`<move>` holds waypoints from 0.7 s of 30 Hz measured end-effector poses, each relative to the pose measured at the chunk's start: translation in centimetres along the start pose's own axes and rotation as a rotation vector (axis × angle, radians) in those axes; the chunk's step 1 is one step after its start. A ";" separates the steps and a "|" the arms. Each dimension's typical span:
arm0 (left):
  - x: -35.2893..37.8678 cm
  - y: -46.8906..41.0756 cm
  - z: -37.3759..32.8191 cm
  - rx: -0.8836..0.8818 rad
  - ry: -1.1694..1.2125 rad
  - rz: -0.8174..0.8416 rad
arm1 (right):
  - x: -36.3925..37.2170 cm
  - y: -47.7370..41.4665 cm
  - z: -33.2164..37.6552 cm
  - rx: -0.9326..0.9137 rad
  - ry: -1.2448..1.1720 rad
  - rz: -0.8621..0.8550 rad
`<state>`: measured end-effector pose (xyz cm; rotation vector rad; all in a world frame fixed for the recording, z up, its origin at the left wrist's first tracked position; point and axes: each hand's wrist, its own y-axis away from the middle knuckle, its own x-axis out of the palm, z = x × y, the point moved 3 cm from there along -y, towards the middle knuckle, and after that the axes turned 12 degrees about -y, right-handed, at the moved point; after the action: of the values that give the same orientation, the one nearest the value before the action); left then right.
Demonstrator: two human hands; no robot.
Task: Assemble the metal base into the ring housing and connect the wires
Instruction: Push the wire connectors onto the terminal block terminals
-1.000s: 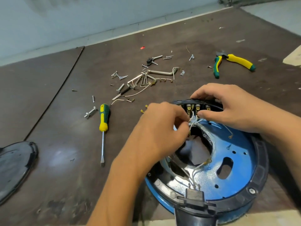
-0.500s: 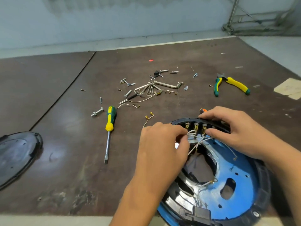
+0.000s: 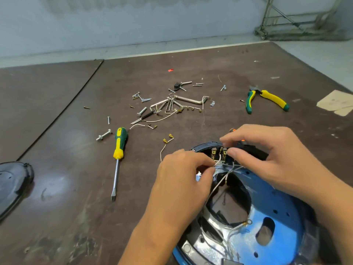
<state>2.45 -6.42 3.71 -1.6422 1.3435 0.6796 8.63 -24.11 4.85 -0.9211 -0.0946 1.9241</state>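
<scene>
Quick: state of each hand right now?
Left hand: closed, pinching a white wire.
Right hand: closed, gripping the ring housing rim by the terminals.

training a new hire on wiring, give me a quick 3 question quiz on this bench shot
1. True or false: the screwdriver lies untouched on the table.
2. The left hand pinches: A a white wire, B a hammer, C a tape roll.
3. Which hand grips the ring housing at its rim?
Key: 1 true; 2 A; 3 the right hand.
</scene>
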 end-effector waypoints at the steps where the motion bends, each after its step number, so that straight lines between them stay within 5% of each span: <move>1: 0.0 0.0 0.0 0.005 0.001 0.002 | 0.3 0.0 0.1 0.007 -0.052 -0.018; 21: 0.3 -0.5 0.3 0.020 -0.004 0.043 | 1.1 -0.8 -0.3 0.115 -0.078 -0.054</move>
<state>3.08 -6.29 3.43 -1.5989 1.3824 0.6923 9.09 -22.91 4.33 -0.7604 -0.0528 1.8950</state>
